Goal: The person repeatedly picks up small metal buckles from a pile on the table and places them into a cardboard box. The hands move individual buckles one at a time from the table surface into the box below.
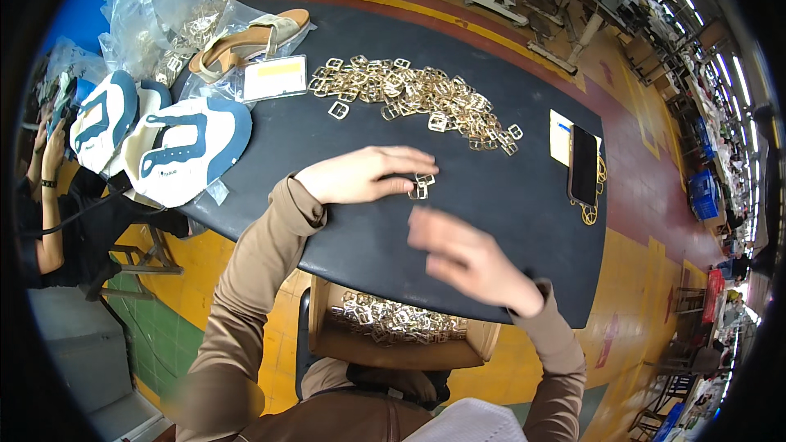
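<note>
My left hand reaches over the black table with fingers stretched and thumb apart. Its fingertips are at a few small metal buckles; whether they press on them I cannot tell. Nearer to me, my right hand hovers over the table edge, somewhat blurred, thumb and fingers apart, with nothing visible in it. Beyond both hands lies a wide heap of gold-coloured buckles, with one loose buckle at its left. Below the table edge, an open drawer in front of my body holds many more buckles.
At the left are white and blue shoe pieces, a tan sandal, a card and clear plastic bags. A phone lies on a notepad beside yellow cord at the right. Another person's arm shows far left.
</note>
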Available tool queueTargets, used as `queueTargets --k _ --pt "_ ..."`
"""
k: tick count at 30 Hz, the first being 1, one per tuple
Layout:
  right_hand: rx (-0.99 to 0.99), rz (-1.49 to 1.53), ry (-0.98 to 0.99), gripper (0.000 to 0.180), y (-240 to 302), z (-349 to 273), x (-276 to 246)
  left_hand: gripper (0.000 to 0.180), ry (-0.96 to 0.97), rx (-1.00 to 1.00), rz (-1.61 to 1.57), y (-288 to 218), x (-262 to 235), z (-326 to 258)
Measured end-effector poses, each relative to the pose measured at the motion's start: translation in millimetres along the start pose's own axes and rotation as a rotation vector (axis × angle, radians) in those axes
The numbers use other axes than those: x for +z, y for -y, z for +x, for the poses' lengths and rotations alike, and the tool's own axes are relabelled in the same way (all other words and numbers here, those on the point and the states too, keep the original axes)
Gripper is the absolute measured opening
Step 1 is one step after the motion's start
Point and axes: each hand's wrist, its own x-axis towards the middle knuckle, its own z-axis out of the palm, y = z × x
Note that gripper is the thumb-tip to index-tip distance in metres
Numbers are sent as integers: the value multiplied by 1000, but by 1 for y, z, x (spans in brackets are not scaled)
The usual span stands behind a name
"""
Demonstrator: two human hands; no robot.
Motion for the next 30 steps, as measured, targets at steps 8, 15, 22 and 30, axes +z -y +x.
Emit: queueTargets --k 8,15,22,30 --pt "-178 -294 21 43 -22 46 35 56 -706 -466 735 46 -8 -1" --pt "-203 -46 287 43 16 -23 57 66 -242 -211 631 31 25 -3" --pt "-132 76 200 36 18 -33 8 70 38 -92 534 -5 36 -8" --pt "63 -514 -240 53 -40 40 -10 68 -261 -123 529 10 12 1"
